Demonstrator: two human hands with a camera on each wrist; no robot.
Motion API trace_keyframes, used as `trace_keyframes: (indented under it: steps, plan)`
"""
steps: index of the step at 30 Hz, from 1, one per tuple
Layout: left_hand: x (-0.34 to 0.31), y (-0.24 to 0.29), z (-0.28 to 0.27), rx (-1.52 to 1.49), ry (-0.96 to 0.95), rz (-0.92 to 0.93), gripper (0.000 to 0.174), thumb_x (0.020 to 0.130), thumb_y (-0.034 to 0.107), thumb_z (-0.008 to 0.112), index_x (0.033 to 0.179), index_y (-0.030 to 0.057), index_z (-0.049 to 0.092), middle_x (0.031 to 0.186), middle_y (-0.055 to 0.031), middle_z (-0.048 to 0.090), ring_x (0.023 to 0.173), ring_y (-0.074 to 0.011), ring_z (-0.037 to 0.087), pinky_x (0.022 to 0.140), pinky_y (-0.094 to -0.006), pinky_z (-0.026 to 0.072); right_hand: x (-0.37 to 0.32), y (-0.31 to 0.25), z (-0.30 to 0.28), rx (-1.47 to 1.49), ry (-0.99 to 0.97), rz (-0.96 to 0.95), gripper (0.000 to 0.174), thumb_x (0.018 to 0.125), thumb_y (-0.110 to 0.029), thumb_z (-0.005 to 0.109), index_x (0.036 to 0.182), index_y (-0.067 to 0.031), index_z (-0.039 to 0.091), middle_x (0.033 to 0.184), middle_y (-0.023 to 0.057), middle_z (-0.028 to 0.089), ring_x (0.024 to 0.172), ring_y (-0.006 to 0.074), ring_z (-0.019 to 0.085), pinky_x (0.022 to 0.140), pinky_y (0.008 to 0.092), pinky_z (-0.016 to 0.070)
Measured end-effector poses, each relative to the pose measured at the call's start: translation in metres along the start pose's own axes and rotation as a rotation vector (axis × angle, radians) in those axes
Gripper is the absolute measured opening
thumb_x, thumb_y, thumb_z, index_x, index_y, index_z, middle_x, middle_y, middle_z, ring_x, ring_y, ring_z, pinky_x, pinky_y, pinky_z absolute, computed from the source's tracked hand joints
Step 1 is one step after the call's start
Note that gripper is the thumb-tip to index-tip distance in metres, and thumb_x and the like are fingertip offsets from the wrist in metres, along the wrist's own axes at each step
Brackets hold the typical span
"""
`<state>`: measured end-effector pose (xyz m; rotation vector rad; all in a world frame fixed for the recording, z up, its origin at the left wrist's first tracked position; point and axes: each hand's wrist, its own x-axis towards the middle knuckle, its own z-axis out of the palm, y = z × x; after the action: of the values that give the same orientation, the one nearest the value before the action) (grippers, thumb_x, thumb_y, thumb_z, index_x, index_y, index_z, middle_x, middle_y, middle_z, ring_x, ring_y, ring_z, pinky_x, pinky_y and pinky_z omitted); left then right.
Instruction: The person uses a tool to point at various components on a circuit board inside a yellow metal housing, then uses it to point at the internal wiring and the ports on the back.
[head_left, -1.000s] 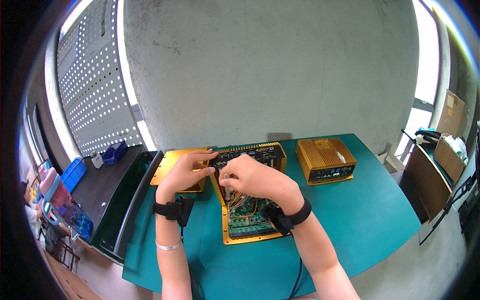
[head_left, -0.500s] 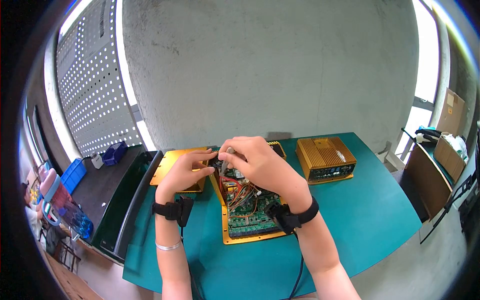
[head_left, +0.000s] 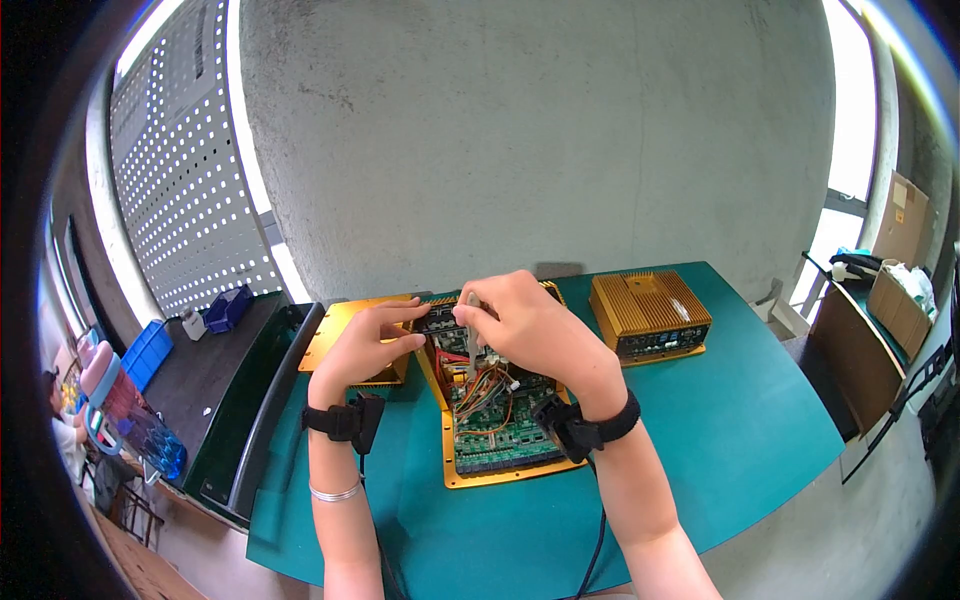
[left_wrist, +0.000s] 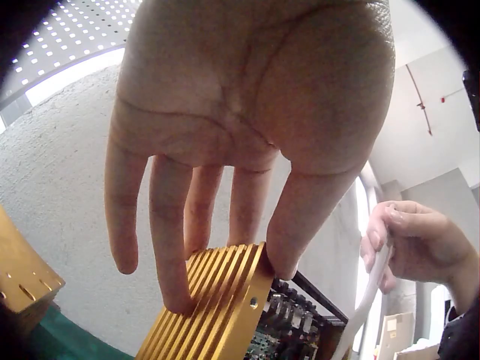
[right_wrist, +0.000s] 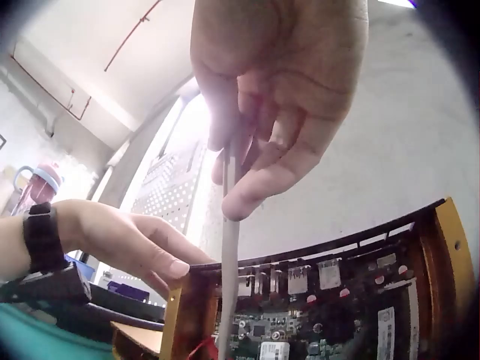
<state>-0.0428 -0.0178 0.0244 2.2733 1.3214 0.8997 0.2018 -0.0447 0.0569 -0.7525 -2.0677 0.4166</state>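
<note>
Case (head_left: 449, 440) in gold metal, lidless, on the green counter (head_left: 720, 430), in front of the person. Inside it, green circuit boards (head_left: 500, 440) and a tangle of red, orange, yellow and pale wires (head_left: 484, 393). Along the far side, a dark strip of connectors, partly hidden. Resting on the ribbed left wall of the case with the left hand (head_left: 370, 340), fingers long and nearly straight, thumb at the wall's inner edge (open, not curled round anything). Pinching a slim grey tool (head_left: 472, 335) between thumb and fingers of the right hand (head_left: 535, 325), above the case. Pointing steeply down into it with the tool's lower end, near the wires; impossible to tell whether touching anything there. Strapped to each wrist, a small black camera; round the left forearm, a silver bracelet (head_left: 335, 495). To the left on the counter, partly behind the left hand, a flat gold panel (head_left: 332, 335). To the right, well apart from the open case, a closed gold unit (head_left: 650, 305) with a finned top and ports along the front.
</note>
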Motion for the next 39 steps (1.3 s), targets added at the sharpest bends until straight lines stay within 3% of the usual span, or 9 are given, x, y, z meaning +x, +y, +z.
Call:
trace_keyframes:
  steps: [3,5,8,12,14,38,39]
  plan:
    - [0.0,0.0,0.0,-0.009,0.0,0.002,0.047,0.085,0.016,0.071,0.13,0.0065,0.059,0.133,-0.0161,0.057,0.095,-0.0199,0.067,0.084,-0.0298,0.0535,0.0,0.003,0.003,0.031,-0.044,-0.016,0.022,0.09,-0.014,0.056,0.088,0.0066,0.064,0.078,0.0273,0.061,0.074,0.044,0.059,0.068,0.044,0.0482]
    - [0.001,0.0,0.0,-0.021,-0.003,0.005,0.047,0.085,0.016,0.071,0.13,0.0064,0.059,0.133,-0.0163,0.057,0.094,-0.0197,0.067,0.084,-0.0297,0.0535,0.001,0.002,0.003,0.098,-0.094,-0.029,0.022,0.091,-0.014,0.057,0.086,0.0058,0.064,0.064,0.0163,0.06,0.053,0.0196,0.049,0.055,0.0335,0.0422]
    - [0.001,-0.002,0.0,-0.02,-0.004,0.015,0.047,0.085,0.017,0.071,0.13,0.0066,0.059,0.132,-0.016,0.058,0.094,-0.0193,0.066,0.083,-0.0295,0.0535,0.003,-0.001,0.006,0.071,0.07,-0.093,0.022,0.092,-0.015,0.057,0.087,0.006,0.063,0.064,0.0158,0.06,0.053,0.02,0.049,0.055,0.0328,0.0417]
    - [0.0,0.001,0.0,0.003,-0.011,0.0,0.046,0.087,0.014,0.069,0.131,0.0058,0.058,0.133,-0.0137,0.057,0.093,-0.0161,0.065,0.084,-0.0282,0.053,0.004,-0.003,0.002,0.076,0.116,-0.084,0.022,0.092,-0.015,0.056,0.086,0.006,0.061,0.063,0.0154,0.059,0.054,0.0203,0.048,0.055,0.0329,0.0414]
    - [0.0,0.003,-0.001,0.017,-0.025,-0.008,0.045,0.088,0.01,0.067,0.132,0.0048,0.056,0.135,-0.0115,0.056,0.093,-0.0133,0.064,0.085,-0.0269,0.0525,0.003,-0.005,-0.001,-0.022,0.092,-0.035,0.024,0.092,-0.016,0.054,0.083,0.0051,0.061,0.076,0.0242,0.062,0.074,0.0428,0.06,0.066,0.0457,0.0473]
    - [0.001,0.0,0.0,-0.005,-0.03,-0.006,0.046,0.088,0.009,0.068,0.132,0.0035,0.056,0.138,-0.0121,0.054,0.096,-0.0133,0.064,0.085,-0.0272,0.0528,0.006,0.001,0.008,0.0,0.094,-0.078,0.022,0.09,-0.015,0.055,0.085,0.0057,0.062,0.079,0.0268,0.061,0.076,0.0446,0.058,0.066,0.0468,0.0462]
    - [0.0,0.0,0.0,-0.013,-0.016,-0.005,0.046,0.087,0.014,0.069,0.131,0.0056,0.058,0.136,-0.0145,0.055,0.095,-0.0171,0.066,0.084,-0.0287,0.0533,0.006,0.001,0.008,0.0,0.095,-0.078,0.022,0.09,-0.015,0.055,0.085,0.0057,0.062,0.079,0.0268,0.061,0.076,0.0446,0.058,0.066,0.0468,0.0462]
